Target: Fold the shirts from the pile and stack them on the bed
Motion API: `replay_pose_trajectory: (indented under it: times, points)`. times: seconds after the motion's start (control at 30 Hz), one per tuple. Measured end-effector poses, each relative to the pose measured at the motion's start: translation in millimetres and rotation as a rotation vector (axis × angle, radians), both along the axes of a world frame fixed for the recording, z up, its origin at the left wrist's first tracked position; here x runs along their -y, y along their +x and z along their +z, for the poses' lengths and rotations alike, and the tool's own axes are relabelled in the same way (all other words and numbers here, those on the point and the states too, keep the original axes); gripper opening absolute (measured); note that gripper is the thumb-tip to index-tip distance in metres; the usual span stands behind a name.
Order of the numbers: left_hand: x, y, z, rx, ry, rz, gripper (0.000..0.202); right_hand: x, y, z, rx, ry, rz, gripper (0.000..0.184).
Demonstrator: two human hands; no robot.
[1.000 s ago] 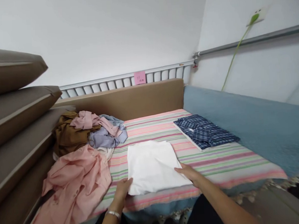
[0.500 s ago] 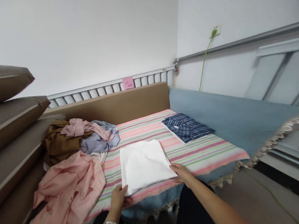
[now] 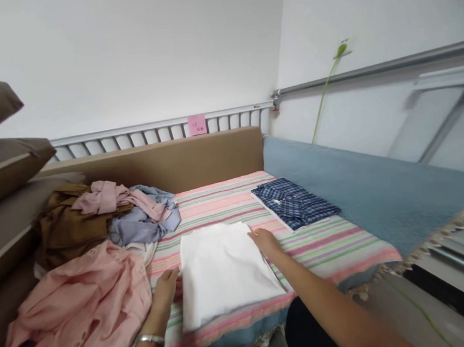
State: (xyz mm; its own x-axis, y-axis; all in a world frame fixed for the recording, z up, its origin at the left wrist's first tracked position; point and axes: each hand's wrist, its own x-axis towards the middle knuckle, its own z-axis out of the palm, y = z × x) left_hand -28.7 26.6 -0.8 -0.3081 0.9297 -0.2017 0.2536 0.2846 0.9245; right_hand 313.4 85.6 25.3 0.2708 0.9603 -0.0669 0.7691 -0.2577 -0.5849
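Note:
A folded white garment (image 3: 224, 271) lies flat on the striped cover (image 3: 323, 244) near the front edge. My left hand (image 3: 165, 287) rests open against its left edge, fingers stretched toward the cloth. At the garment's upper right corner my right hand (image 3: 264, 239) lies flat with fingers extended, touching the white cloth. Neither hand holds anything.
A folded blue plaid shirt (image 3: 294, 202) lies further right on the cover. On the left sits a heap of loose clothes: pink shirt (image 3: 78, 303), brown garment (image 3: 68, 225), lilac cloth (image 3: 143, 223). Brown cushions (image 3: 7, 166) are stacked at far left, a blue blanket (image 3: 374, 185) at right.
Both hands slid from the garment's near corners up along its sides; the right hand now reaches the far right corner. The view has shifted a little.

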Motion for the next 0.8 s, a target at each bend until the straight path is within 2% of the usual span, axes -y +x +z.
replay_pose_trajectory:
  times: [0.07,0.17,0.23,0.3,0.43,0.57,0.63,0.73,0.8]
  points:
    - [-17,4,-1.9,0.142,0.015,-0.015,0.04,-19,-8,-1.0,-0.016,-0.022,-0.033,0.031]
    - [-37,7,-8.2,0.175,0.042,-0.048,0.039,-38,-12,-5.0,-0.072,-0.011,-0.037,0.019]
    - [-46,8,-11.6,0.238,0.032,-0.079,0.038,-42,-8,-8.1,-0.124,0.032,-0.006,0.019]
    - [-53,9,-12.5,0.325,-0.025,-0.09,0.038,-42,-1,-11.6,-0.22,0.065,0.058,0.027]
    - [-70,12,-9.9,0.353,-0.138,-0.079,0.038,-42,11,-19.3,-0.335,-0.044,0.139,0.032]
    - [-81,13,-12.4,0.291,-0.137,-0.078,0.038,-52,11,-22.5,-0.213,-0.091,0.058,0.026]
    - [-83,13,-16.5,0.252,-0.13,-0.097,0.04,-56,4,-20.9,-0.135,-0.073,-0.01,0.026]
    - [-83,13,-22.2,0.163,-0.104,-0.094,0.044,-60,-13,-16.8,0.001,-0.04,-0.088,0.036]
    - [-82,14,-23.4,0.127,-0.083,-0.08,0.044,-62,-22,-14.6,0.055,-0.007,-0.099,0.033]
